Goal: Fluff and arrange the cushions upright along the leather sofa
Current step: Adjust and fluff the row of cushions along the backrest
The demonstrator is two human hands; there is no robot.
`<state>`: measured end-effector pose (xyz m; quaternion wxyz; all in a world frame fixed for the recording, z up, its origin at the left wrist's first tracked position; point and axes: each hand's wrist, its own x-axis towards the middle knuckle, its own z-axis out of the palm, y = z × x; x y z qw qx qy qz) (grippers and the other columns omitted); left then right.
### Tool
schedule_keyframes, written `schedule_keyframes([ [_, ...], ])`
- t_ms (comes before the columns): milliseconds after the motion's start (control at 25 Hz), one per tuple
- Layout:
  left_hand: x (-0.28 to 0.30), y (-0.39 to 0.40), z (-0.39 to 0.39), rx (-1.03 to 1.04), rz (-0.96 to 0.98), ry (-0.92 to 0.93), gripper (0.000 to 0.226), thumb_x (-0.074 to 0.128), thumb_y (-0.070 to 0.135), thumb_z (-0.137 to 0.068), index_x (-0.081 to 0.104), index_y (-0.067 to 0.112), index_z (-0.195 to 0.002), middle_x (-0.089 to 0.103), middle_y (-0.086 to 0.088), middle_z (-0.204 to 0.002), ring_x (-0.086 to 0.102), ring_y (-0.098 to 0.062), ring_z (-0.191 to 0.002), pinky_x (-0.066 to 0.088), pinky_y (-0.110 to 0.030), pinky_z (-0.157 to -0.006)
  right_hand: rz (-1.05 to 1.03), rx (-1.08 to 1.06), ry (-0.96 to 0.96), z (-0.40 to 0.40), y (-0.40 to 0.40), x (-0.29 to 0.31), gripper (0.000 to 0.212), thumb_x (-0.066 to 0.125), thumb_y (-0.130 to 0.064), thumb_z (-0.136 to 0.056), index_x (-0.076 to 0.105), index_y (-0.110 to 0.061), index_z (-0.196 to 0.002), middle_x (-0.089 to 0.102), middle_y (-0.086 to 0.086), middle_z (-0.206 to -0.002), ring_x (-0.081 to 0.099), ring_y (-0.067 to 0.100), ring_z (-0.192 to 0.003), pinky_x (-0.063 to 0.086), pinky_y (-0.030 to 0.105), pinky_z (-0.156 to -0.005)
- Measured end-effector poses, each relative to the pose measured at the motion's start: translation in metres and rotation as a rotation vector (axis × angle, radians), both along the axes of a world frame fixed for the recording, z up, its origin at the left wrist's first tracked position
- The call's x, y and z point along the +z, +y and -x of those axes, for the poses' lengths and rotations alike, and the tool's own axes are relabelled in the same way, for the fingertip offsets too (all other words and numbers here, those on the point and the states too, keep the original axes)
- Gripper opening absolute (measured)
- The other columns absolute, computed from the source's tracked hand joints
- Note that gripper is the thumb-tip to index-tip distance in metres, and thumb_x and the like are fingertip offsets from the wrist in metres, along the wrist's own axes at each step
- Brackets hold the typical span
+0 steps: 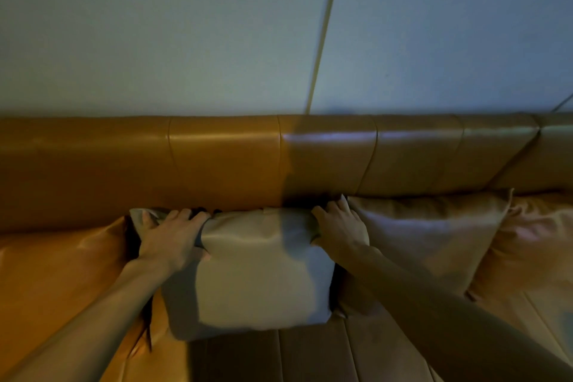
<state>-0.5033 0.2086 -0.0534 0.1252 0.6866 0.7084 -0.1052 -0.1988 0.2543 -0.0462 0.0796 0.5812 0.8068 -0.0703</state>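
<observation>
Gripped a pale beige cushion (260, 270) at its two upper corners. Left hand (169, 234) clenched over the top-left corner, fingers (186, 215) folded across the bunched fabric, thumb side pressed down the cushion's left face. Right hand (339, 228) clamped on the top-right corner, fingers (333, 206) curled over the upper edge toward the backrest. Stood upright on the seat of the tan leather sofa (223, 161), top edge touching or nearly touching the backrest directly beyond both holds; could not tell which. Puckered and creased between the two hands, smoother below them.

Just outside the right hand's hold, leaned a tan satin cushion (431, 236), its near corner tucked behind the right wrist and touching the held cushion's right side. Farther out past that one, lay another shiny orange-tan cushion (533, 245), partly cut by the frame edge. Outside the left hand's hold, sat an orange cushion (62, 282) low on the seat, beside the left forearm, with a dark gap between it and the beige one. Above the backrest, rose a pale wall (155, 34) crossed by a thin slanted seam (325, 28).
</observation>
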Motion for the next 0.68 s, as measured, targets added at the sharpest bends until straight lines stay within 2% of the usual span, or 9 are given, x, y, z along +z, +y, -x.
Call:
schedule_keyframes([
  [120,0.006,0.005,0.000,0.006,0.043,0.017,0.073,0.062,0.056,-0.083,0.028,0.038,-0.145,0.040,-0.001,-0.144,0.033,-0.029,-0.137,0.020,-0.067,-0.110,0.009,0.026,-0.028,0.000,0.009,0.001,0.053,0.066,-0.042,-0.086,0.048,-0.019,-0.130,0.050,0.012,-0.134,0.024,0.037,-0.140,0.028,0.046,-0.112],
  [280,0.002,0.008,0.001,-0.003,0.073,0.038,0.075,0.059,0.060,-0.083,0.025,0.039,-0.146,0.038,0.000,-0.147,0.031,-0.028,-0.139,0.018,-0.068,-0.110,0.018,0.020,-0.029,-0.003,0.012,-0.004,0.056,0.064,-0.047,-0.086,0.046,-0.022,-0.134,0.049,0.010,-0.136,0.024,0.036,-0.140,0.028,0.046,-0.111],
  [520,-0.013,0.008,0.001,0.041,0.056,0.040,0.080,0.058,0.060,-0.084,0.018,0.036,-0.148,0.033,0.000,-0.146,0.026,-0.027,-0.140,0.008,-0.070,-0.111,0.028,-0.029,-0.028,-0.003,0.007,-0.022,0.065,0.057,-0.050,-0.089,0.033,-0.026,-0.144,0.043,0.005,-0.143,0.025,0.031,-0.139,0.029,0.049,-0.106],
  [680,-0.019,0.002,0.005,0.043,0.016,0.000,0.084,0.058,0.060,-0.084,0.014,0.035,-0.150,0.025,-0.001,-0.152,0.016,-0.027,-0.145,-0.003,-0.070,-0.112,0.144,-0.079,-0.052,0.004,0.005,-0.016,0.078,0.056,-0.050,-0.089,0.019,-0.021,-0.151,0.030,0.008,-0.153,0.019,0.032,-0.142,0.027,0.056,-0.107],
])
